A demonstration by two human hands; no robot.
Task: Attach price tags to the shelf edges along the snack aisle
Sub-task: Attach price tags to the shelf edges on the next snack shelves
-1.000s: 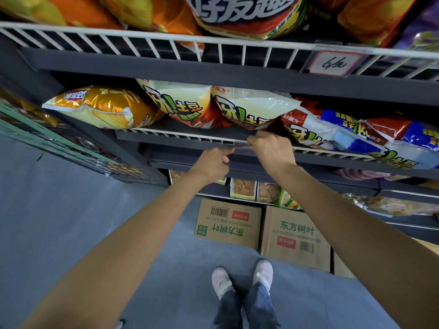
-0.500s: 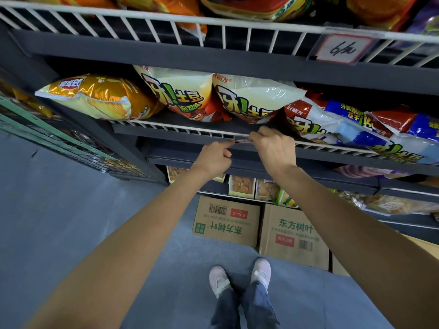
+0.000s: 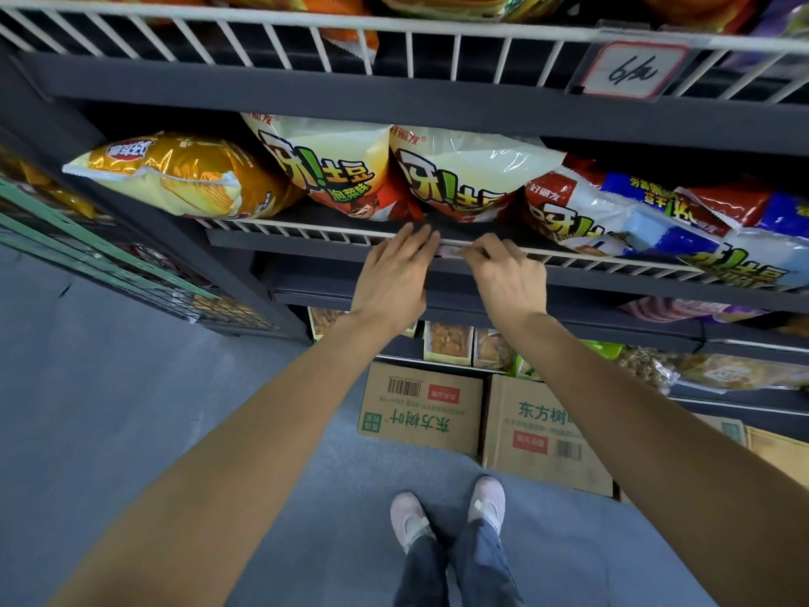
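Note:
A small price tag sits on the white wire rail along the front of the middle shelf, mostly hidden between my hands. My left hand has its fingers straight and lies against the rail at the tag's left end. My right hand has curled fingers that pinch the tag's right end at the rail. Another tag, handwritten in a clear holder, hangs on the upper shelf's wire rail at the right.
Chip bags fill the middle shelf right behind the rail. Two cardboard boxes stand on the grey floor under the lowest shelf. A green wire rack is at the left. My shoes are below.
My left hand went from a curled pinch to straight fingers laid on the rail. Both hands stayed at the tag while the view tilted slightly.

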